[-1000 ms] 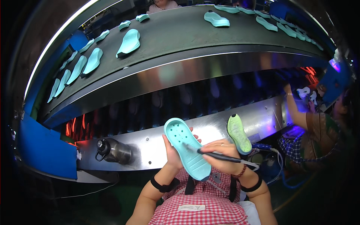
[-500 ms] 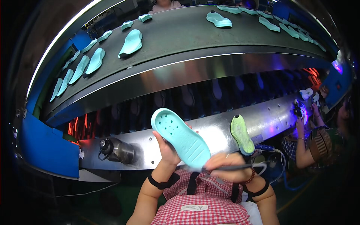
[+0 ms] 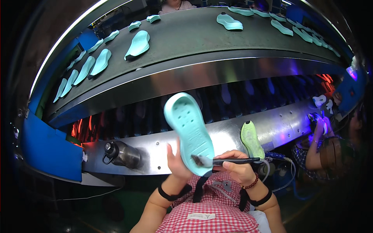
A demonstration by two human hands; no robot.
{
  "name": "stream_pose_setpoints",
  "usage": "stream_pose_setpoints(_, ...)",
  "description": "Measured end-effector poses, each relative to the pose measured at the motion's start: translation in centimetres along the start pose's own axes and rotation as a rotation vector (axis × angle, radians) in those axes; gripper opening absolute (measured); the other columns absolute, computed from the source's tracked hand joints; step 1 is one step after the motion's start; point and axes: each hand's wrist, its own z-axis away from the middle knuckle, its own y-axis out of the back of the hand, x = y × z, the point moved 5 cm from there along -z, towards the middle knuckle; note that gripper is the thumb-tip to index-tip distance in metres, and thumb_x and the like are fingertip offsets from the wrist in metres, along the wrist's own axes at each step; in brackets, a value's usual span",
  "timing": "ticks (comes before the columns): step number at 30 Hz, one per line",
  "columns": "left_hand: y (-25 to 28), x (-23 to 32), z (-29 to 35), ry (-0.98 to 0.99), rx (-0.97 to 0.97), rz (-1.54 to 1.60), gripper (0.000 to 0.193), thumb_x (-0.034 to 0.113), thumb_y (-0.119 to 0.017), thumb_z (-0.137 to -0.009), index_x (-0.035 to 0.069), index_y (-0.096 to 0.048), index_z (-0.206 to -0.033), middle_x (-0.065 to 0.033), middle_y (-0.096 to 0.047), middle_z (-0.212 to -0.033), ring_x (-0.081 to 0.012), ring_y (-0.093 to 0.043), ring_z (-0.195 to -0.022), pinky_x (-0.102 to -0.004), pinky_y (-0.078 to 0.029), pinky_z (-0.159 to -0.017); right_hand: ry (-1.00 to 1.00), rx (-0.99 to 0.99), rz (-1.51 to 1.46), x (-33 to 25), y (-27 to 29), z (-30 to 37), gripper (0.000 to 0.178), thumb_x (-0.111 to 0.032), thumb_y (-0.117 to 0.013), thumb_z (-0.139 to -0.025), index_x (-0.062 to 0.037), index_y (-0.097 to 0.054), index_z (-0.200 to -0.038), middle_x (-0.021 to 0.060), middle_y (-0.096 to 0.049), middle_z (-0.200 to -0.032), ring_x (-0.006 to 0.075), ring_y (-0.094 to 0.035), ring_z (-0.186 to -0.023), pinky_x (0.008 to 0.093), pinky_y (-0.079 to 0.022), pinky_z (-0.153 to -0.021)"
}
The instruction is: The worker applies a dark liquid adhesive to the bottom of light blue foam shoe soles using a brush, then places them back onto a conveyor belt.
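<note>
My left hand [image 3: 179, 165] grips a turquoise shoe sole [image 3: 190, 126] by its lower left edge, over the front of the metal ledge. The sole is tilted, its hollow inner face with small holes toward me and a dark tip at its lower end. My right hand [image 3: 240, 171] is closed around the black handle of a brush [image 3: 235, 160], held almost level. Its bristles touch the inner face near the sole's lower end. A pale tube hangs by the handle. Right of my hands, a yellow-green sole [image 3: 251, 139] lies on the ledge.
A dark metal bottle [image 3: 123, 155] stands on the metal ledge [image 3: 155, 155] at the left. Beyond, a wide dark conveyor belt [image 3: 182, 39] carries several turquoise soles. Red light glows under both its ends. At the right, another person's hands [image 3: 320, 126] work beside blue-violet light.
The turquoise sole has risen and tipped more upright. My right hand, blurred at the sole's lower end before, has shifted, and the brush's bristles now show against the inner face.
</note>
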Motion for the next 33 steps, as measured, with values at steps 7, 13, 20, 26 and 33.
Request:
stream_pose_setpoints(7,1.4,-1.8,0.7,0.044,0.005,0.123,0.065,0.052,-0.02,-0.087,0.007,-0.021,-0.134,-0.0161,-0.037,-0.13,-0.0354,-0.041,-0.115,-0.0492,-0.029,-0.099,0.102,-0.086,0.515,-0.3,-1.9,0.8,0.019,0.001,-0.06,-0.076,0.0017,-0.059,-0.095,0.0099,-0.062,-0.089,0.0135,-0.059,-0.081,0.0248,-0.047,-0.071)
stream_pose_setpoints(13,1.2,-1.8,0.2,0.056,-0.021,0.209,0.063,0.05,-0.021,-0.088,0.004,-0.025,-0.132,-0.0185,-0.04,-0.126,-0.038,-0.045,-0.11,-0.0494,-0.033,-0.096,0.379,-0.144,0.936,-2.4,-2.7,0.5,0.023,0.003,-0.063,-0.069,0.0029,-0.06,-0.092,0.0154,-0.062,-0.091,0.0212,-0.061,-0.084,0.0275,-0.048,-0.073)
stream_pose_setpoints(20,0.8,-1.6,-0.1,0.043,-0.025,0.236,0.064,0.05,-0.024,-0.087,0.005,-0.028,-0.131,-0.0183,-0.041,-0.126,-0.0371,-0.046,-0.109,-0.0493,-0.034,-0.095,0.436,-0.136,0.874,-3.3,-2.6,0.5,0.021,0.004,-0.062,-0.07,0.0024,-0.06,-0.091,0.014,-0.062,-0.092,0.0192,-0.061,-0.083,0.027,-0.048,-0.074)
stream_pose_setpoints(26,1.3,-1.7,-0.6,0.058,0.001,-0.008,0.064,0.043,-0.045,-0.082,0.002,-0.029,-0.128,-0.0195,-0.045,-0.119,-0.0345,-0.05,-0.104,-0.0452,-0.039,-0.092,0.337,-0.11,0.612,-4.5,-1.9,-0.2,0.021,0.002,-0.061,-0.071,0.0024,-0.061,-0.092,0.0142,-0.063,-0.091,0.0197,-0.061,-0.082,0.0274,-0.047,-0.074)
stream_pose_setpoints(33,1.5,-1.2,-1.1,0.068,-0.005,-0.021,0.067,0.049,-0.039,-0.083,0.003,-0.03,-0.13,-0.0212,-0.044,-0.122,-0.0379,-0.049,-0.106,-0.0496,-0.038,-0.092,0.444,-0.223,0.938,-5.6,-2.2,-0.1,0.02,0.001,-0.064,-0.069,0.0014,-0.062,-0.089,0.0146,-0.063,-0.09,0.0228,-0.062,-0.084,0.0298,-0.048,-0.077)
